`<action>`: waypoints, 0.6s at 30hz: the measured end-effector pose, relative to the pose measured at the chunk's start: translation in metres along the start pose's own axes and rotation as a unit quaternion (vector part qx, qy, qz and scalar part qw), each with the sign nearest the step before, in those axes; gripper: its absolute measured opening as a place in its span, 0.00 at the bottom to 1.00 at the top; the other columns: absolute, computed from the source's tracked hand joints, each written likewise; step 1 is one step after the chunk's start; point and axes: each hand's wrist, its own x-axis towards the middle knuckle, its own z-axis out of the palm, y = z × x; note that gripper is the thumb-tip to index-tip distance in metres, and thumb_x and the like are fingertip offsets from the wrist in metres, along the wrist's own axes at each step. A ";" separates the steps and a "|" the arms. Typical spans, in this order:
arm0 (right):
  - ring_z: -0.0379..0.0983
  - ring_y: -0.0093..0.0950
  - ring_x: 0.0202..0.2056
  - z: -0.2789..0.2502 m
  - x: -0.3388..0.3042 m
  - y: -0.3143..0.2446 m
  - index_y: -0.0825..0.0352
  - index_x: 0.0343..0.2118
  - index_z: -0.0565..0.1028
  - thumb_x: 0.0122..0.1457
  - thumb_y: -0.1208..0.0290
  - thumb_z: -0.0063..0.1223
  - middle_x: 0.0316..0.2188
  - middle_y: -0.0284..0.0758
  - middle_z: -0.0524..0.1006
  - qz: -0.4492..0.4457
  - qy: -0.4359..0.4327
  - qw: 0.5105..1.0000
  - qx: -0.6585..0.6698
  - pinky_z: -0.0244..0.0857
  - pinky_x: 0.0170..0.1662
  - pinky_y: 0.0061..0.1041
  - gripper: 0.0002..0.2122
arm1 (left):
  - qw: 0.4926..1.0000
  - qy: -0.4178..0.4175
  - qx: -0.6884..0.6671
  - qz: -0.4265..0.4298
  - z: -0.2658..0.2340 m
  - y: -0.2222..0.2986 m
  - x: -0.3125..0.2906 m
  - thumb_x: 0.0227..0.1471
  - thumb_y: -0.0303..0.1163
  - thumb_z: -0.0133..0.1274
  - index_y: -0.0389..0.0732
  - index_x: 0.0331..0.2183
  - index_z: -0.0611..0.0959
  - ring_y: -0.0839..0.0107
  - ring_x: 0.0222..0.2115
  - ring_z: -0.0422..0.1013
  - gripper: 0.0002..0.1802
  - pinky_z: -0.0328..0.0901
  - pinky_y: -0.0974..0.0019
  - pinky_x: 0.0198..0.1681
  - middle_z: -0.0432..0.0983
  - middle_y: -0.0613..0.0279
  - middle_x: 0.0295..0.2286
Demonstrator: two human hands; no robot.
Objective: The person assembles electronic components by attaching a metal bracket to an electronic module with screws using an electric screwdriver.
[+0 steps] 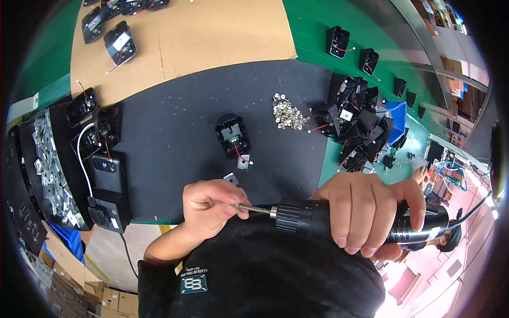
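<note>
Head view: the right hand [360,214] wraps its fingers around the body of a black driver [297,217], held level in front of the person's dark shirt [265,281]. The left hand [209,209] pinches the tip of the driver's bit [257,210] between thumb and fingers; whether a screw sits there cannot be told, as the fingertips cover it. The bit points left, and a cord [476,205] leaves the driver's right end.

Beyond the hands, a black housing [233,132] lies open on the dark mat [175,153], its red wire [239,152] reaching over a metal plate [243,164] just beside it. A second plate [229,178] lies just past the left hand. Farther right on the mat is a pile of screws [289,114], near a heap of black housings [366,124] and a blue bin [396,119]. At the left, a box [72,153] holds many metal plates [50,164].
</note>
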 end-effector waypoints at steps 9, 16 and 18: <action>0.74 0.25 0.23 -0.007 0.001 0.000 0.56 0.47 0.61 0.60 0.67 0.57 0.24 0.33 0.75 0.036 -0.013 0.999 0.001 0.69 0.26 0.24 0.17 | 0.961 -0.053 0.251 0.102 -0.005 0.010 0.011 0.47 0.13 0.58 0.31 0.33 0.82 0.63 0.28 0.78 0.08 0.72 0.65 0.32 0.79 0.46 0.30; 0.74 0.24 0.24 -0.017 -0.006 0.005 0.57 0.47 0.60 0.61 0.63 0.56 0.25 0.30 0.75 0.035 0.002 0.999 -0.006 0.69 0.27 0.23 0.17 | 0.936 -0.043 0.329 0.121 -0.008 0.012 0.015 0.45 0.14 0.59 0.31 0.30 0.82 0.64 0.29 0.78 0.07 0.72 0.67 0.33 0.80 0.49 0.29; 0.74 0.24 0.24 -0.013 -0.007 0.005 0.57 0.46 0.60 0.61 0.63 0.56 0.25 0.30 0.75 0.031 0.027 0.999 -0.019 0.69 0.27 0.23 0.17 | 0.939 -0.047 0.323 0.110 -0.008 0.012 0.016 0.45 0.14 0.59 0.31 0.31 0.82 0.64 0.30 0.78 0.07 0.72 0.66 0.34 0.80 0.47 0.31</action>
